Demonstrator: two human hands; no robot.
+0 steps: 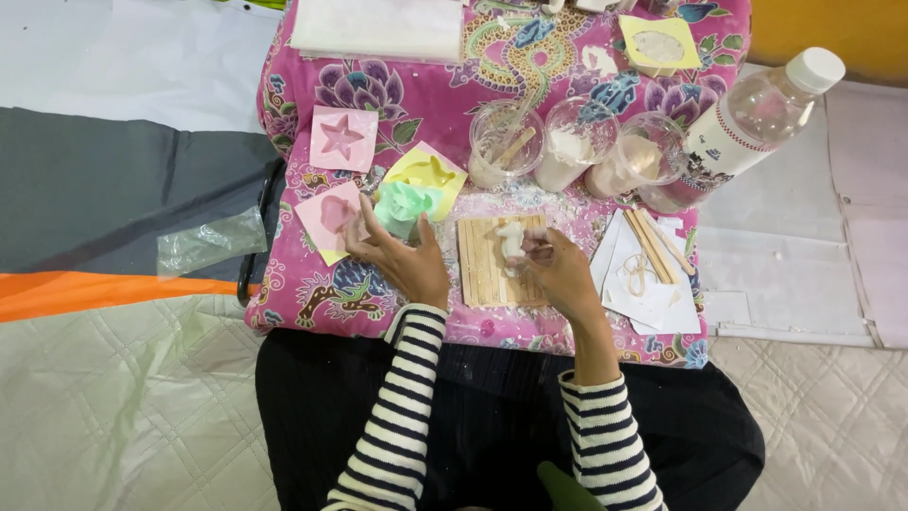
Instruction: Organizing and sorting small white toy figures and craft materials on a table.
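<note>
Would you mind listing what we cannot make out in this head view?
- Whether the right hand pinches the small white figure on the wooden stick mat or only touches it: its fingers cover that side.
- What the left hand touches: its fingers overlap the green mould and the pink mould.
- The white slab: cut by the top edge.
- Contents of the three clear cups: too small.

Three clear plastic cups (573,142), five silicone moulds (342,138), one plastic bottle (747,123).
</note>
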